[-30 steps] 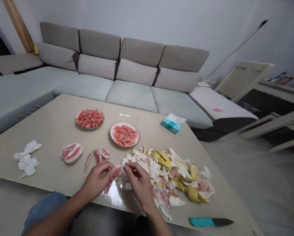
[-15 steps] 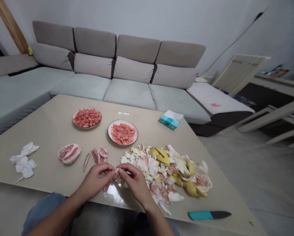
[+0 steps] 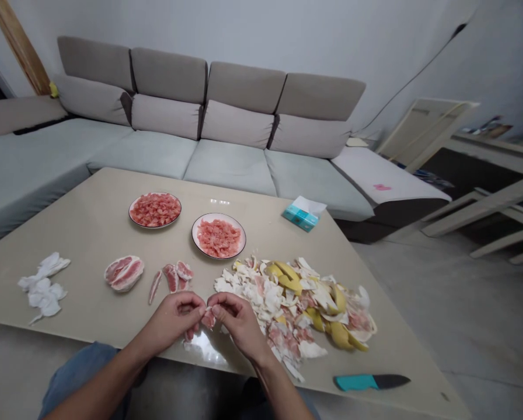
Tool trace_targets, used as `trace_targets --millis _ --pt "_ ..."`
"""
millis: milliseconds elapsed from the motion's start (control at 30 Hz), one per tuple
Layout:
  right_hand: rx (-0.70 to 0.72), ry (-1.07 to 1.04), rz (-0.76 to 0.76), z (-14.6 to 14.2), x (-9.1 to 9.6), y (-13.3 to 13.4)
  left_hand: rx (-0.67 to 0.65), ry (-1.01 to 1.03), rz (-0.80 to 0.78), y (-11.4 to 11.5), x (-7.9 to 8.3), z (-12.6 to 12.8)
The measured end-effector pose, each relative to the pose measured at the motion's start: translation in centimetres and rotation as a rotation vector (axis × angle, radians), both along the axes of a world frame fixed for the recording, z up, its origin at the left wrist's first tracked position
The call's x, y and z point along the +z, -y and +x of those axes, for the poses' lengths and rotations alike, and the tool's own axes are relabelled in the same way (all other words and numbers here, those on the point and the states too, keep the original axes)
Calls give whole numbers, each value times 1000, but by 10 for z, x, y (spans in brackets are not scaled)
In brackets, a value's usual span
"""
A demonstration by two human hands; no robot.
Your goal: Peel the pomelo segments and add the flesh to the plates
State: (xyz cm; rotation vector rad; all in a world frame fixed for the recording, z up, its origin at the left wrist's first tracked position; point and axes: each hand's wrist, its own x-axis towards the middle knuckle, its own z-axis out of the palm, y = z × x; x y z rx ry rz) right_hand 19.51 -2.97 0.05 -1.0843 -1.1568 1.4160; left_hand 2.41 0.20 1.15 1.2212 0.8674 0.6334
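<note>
Gripping anything in the head view, that left hand [image 3: 177, 321]?

Yes, its thumb and fingers pinch a pink fruit segment [image 3: 208, 319], held low over the front part of the desk [image 3: 82, 230].

And the right hand [image 3: 240, 322]?

Closed too: thumb and finger pinch the same segment at its pale upper edge, so the 2 hands almost meet. Another pink piece [image 3: 190, 335] shows just below the left hand, partly hidden.

What lies around them?

Beyond the left hand are several loose segments [image 3: 172, 277], and farther left a larger fruit chunk [image 3: 124, 274] partly covered in white pith. Crumpled tissues [image 3: 45, 289] lie near the left end. Right beside the right hand spreads a heap of peelings [image 3: 283, 303], white and yellow.

And farther off?

2 dark-rimmed plates [image 3: 240, 228], each carrying pink flesh [image 3: 218, 238]; a blue tissue box [image 3: 300, 217] stands near the far edge. The knife [image 3: 358, 382], teal-handled, lies front right, its dark blade pointing right. A grey sofa [image 3: 178, 154] stands behind the desk.
</note>
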Motion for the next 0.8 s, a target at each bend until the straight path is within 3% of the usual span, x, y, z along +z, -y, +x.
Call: trace_targets --millis 167,367,567,667,800 --pt "-145 98 33 1 2 -1 27 -7 35 0 0 1" --pt "-116 205 23 -4 4 3 178 -206 338 2 0 2" --pt "-223 440 283 -14 -4 8 145 -155 243 1 -2 4" --pt "-218 533 382 -13 -6 7 155 -208 328 1 -2 4" --pt "-202 520 373 -11 -6 5 150 -278 438 1 -1 3"
